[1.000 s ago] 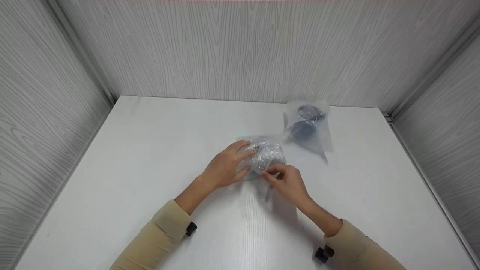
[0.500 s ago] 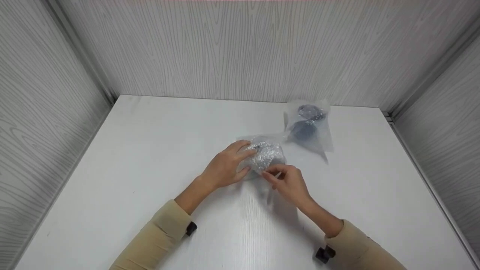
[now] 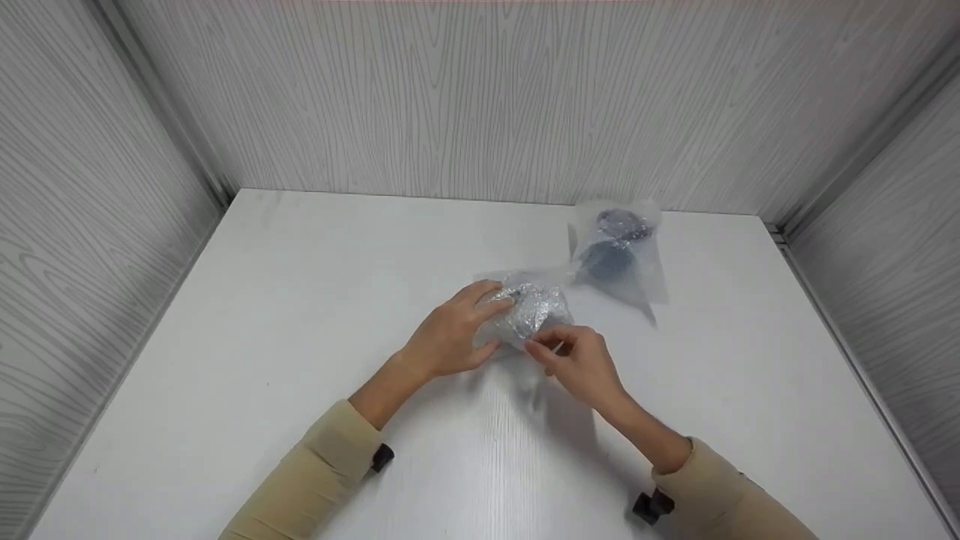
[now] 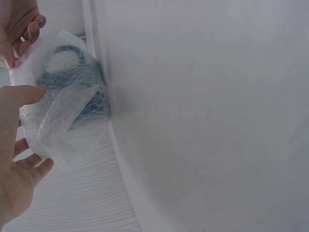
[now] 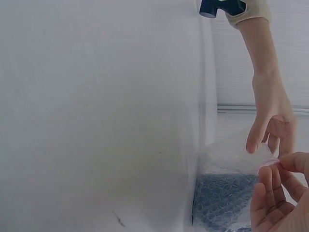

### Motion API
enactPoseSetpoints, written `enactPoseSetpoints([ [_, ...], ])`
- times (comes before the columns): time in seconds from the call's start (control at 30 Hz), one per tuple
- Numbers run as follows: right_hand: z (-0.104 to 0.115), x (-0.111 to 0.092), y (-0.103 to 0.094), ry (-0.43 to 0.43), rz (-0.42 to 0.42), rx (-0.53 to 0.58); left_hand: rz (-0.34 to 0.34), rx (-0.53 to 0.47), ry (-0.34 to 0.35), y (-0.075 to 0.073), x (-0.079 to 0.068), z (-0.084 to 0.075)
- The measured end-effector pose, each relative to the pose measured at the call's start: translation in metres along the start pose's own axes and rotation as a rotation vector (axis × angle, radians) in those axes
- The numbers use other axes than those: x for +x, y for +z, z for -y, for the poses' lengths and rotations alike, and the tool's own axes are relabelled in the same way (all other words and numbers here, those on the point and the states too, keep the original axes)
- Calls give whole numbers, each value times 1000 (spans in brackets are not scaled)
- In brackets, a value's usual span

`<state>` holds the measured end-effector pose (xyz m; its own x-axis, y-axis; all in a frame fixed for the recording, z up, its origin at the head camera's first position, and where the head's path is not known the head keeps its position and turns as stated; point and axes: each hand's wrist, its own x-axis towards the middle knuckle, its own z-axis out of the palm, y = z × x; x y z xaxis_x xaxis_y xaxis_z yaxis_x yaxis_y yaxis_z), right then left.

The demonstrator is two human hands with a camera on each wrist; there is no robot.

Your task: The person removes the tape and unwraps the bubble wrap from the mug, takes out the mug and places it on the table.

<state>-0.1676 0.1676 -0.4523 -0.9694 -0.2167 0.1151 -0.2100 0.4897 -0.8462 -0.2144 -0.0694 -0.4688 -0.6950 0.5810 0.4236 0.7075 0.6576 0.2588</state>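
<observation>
Clear plastic bubble-wrap bag (image 3: 541, 304), between both hands over white tabletop (image 3: 300, 300).
Left hand (image 3: 450, 330) grips its left side, fingers spread; right hand (image 3: 583, 369) pinches the near edge; long axis unclear.

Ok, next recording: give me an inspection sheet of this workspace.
Surface: white table, with a tiny dark speck left of centre.
Job's things: clear bag with bubble wrap around something dark.
Clutter: second bag holding two dark rounded shapes, further back to the right.
Hands: left hand rests on the clear bag, fingers spread; right hand pinches its near edge.
Cables: nothing seen.
Surroundings: grey wood-grain panels behind and on both sides.
</observation>
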Motion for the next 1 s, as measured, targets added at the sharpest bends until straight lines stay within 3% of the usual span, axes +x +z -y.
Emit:
enactPoseSetpoints([
  [0.57, 12, 2, -3, 4, -14, -3, 12, 29, -3, 1, 0, 1],
  [1.0, 5, 0, -17, -105, -93, -41, 17, 24, -10, -4, 3, -2],
])
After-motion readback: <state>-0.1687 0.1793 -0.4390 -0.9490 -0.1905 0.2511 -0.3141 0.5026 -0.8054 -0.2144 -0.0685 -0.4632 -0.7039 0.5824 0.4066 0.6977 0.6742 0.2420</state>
